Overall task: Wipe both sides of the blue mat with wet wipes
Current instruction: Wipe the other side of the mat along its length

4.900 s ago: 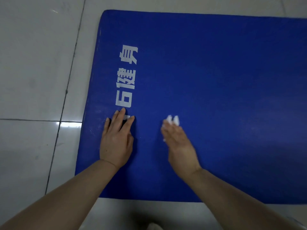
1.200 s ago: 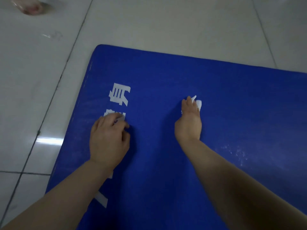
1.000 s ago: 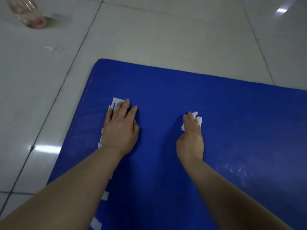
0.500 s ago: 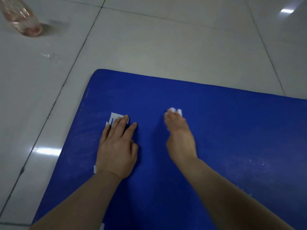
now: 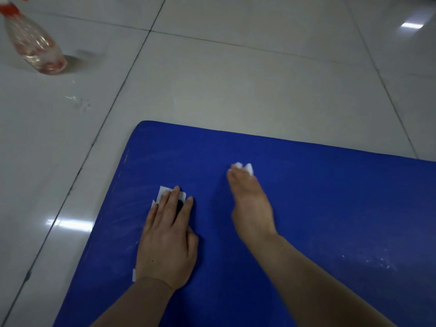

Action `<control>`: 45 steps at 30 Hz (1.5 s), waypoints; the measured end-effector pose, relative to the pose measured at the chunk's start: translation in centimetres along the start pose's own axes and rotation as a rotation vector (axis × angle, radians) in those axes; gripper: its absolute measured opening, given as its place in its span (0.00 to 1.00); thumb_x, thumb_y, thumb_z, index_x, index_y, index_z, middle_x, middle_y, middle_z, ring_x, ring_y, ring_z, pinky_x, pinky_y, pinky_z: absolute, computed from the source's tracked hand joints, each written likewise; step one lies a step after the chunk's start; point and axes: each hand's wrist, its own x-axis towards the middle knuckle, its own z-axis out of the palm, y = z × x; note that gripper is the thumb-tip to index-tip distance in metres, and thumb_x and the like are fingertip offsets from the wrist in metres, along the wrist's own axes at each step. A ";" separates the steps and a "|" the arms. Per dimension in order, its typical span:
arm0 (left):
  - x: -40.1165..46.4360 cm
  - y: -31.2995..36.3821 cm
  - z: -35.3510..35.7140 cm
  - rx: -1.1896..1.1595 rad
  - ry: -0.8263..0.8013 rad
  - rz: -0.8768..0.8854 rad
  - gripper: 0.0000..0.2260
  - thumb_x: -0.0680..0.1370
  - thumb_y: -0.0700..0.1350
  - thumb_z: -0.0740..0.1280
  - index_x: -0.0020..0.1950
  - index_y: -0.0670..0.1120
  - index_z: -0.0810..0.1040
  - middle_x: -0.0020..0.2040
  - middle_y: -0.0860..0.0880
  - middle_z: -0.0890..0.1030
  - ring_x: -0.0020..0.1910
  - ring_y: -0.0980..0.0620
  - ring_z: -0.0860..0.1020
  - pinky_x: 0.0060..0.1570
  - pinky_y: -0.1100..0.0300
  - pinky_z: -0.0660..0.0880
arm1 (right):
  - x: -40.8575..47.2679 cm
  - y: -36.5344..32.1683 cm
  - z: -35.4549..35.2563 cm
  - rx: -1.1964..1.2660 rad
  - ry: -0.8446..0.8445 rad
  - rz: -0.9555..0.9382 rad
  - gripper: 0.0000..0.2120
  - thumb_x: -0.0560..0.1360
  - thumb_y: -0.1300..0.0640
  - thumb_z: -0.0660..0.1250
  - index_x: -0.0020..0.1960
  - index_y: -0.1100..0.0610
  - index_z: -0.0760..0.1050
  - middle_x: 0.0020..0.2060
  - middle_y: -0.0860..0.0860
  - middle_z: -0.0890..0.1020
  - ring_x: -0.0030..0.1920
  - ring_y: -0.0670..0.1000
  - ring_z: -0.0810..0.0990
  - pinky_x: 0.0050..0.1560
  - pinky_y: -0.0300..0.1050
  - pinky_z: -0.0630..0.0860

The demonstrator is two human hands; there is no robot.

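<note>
Right hand point(image 5: 250, 208) grip clamps wet wipe point(image 5: 244, 167) on blue mat point(image 5: 330, 208); left hand point(image 5: 166, 241) flat.

blue mat point(image 5: 306, 208) flat on tiled floor point(image 5: 212, 79); left hand point(image 5: 166, 239) rests flat, fingers straight, over white lettering point(image 5: 162, 191) | right hand point(image 5: 251, 206) presses white wet wipe point(image 5: 245, 167) onto mat | clear spray bottle point(image 5: 35, 46) on floor, far left
</note>
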 end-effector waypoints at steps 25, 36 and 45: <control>0.9 -0.5 0.6 -0.058 0.025 0.004 0.25 0.70 0.47 0.56 0.66 0.45 0.74 0.71 0.42 0.71 0.70 0.44 0.66 0.71 0.53 0.54 | 8.8 -2.1 -1.7 0.058 0.126 0.043 0.18 0.77 0.58 0.58 0.63 0.65 0.59 0.65 0.51 0.69 0.68 0.48 0.65 0.70 0.36 0.54; 1.4 -0.4 1.0 -0.114 0.056 -0.012 0.27 0.67 0.47 0.56 0.66 0.49 0.69 0.68 0.42 0.74 0.68 0.46 0.67 0.70 0.55 0.53 | 8.7 5.4 -3.9 0.045 -0.017 -0.103 0.32 0.76 0.71 0.54 0.77 0.57 0.49 0.77 0.50 0.49 0.77 0.50 0.47 0.70 0.31 0.38; 1.4 -0.5 1.0 -0.091 0.029 -0.034 0.27 0.67 0.48 0.55 0.66 0.50 0.69 0.68 0.43 0.74 0.69 0.46 0.66 0.70 0.56 0.52 | 9.7 3.0 -3.1 0.143 0.127 0.155 0.10 0.77 0.59 0.62 0.42 0.45 0.67 0.39 0.42 0.71 0.39 0.46 0.69 0.40 0.33 0.66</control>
